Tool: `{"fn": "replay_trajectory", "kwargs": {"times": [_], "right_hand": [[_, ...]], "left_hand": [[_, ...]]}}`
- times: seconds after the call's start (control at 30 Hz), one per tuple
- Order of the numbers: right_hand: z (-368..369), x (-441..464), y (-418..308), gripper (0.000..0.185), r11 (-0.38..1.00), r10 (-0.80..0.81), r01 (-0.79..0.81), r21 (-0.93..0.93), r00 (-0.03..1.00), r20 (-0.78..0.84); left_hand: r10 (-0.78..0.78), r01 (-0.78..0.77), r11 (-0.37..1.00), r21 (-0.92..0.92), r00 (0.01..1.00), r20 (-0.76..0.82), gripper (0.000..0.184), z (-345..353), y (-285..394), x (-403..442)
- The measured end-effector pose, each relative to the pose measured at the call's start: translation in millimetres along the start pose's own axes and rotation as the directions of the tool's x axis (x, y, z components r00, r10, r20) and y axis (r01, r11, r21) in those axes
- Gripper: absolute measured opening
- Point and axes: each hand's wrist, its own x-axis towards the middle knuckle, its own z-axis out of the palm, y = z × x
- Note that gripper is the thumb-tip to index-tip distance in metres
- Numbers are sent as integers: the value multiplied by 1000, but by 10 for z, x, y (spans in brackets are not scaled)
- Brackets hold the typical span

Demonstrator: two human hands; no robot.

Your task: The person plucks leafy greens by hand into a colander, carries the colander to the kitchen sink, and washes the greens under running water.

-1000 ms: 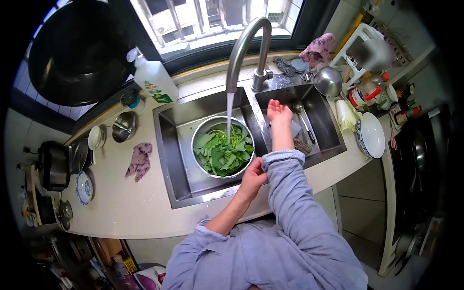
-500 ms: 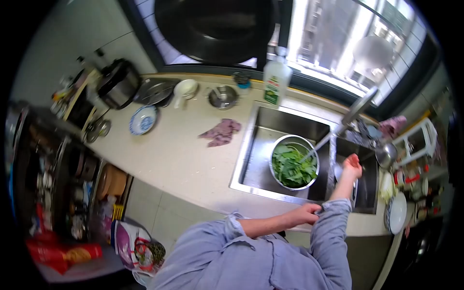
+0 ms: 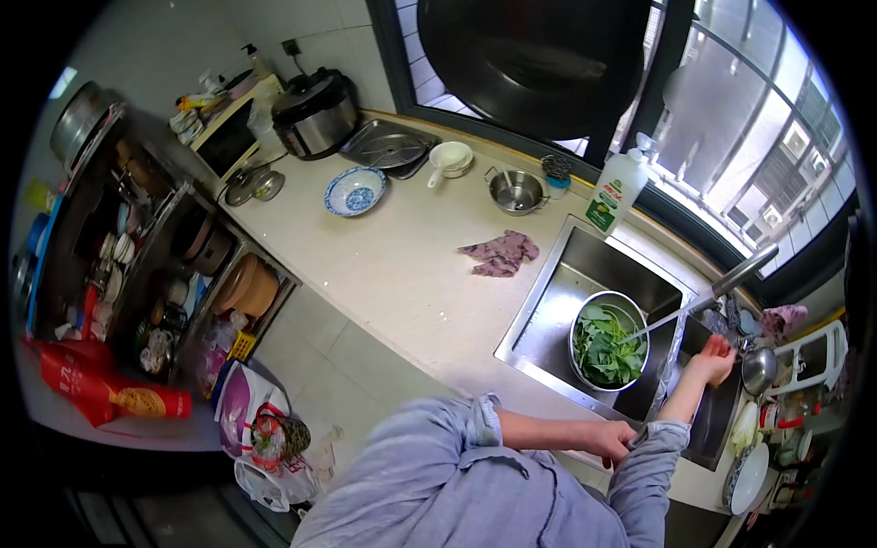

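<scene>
On the surface (image 3: 393,265), I noted an electric cooker (image 3: 315,117) near the wall (image 3: 265,27) and a blue-patterned bowl (image 3: 355,191). I recorded a mauve cloth (image 3: 504,254) in front of a two-handled pan (image 3: 517,193). A pump bottle (image 3: 618,192) stood upright by the window (image 3: 776,119).

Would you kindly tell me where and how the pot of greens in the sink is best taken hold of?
I'd grip the pot by its rim on the picture's left, coming from above: its round mouth faces up, bare sink floor likely leaves finger room on that side, and the water stream enters from the picture's right. I see no handle to use instead.
</scene>
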Motion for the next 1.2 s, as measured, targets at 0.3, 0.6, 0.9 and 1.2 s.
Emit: {"fn": "replay_trajectory", "kwargs": {"times": [0.3,0.6,0.9,1.2], "right_hand": [[-879,-681,388,30,-159,-80,852,-499,492,867],[-1003,-1082,533,28,-509,559,795,329,14,829],[-1261,-900,633,16,-296,103,859,-418,464,880],[-1383,-736,854,31,30,271,766,-642,612,743]], "left_hand": [[152,-51,706,706,985,-81,24,4,-297,-13],[497,143,445,884,782,-376,15,213,66,509],[500,-175,702,690,811,-303,11,507,145,320],[570,317,502,804,578,-584,29,-927,-307,574]]}}
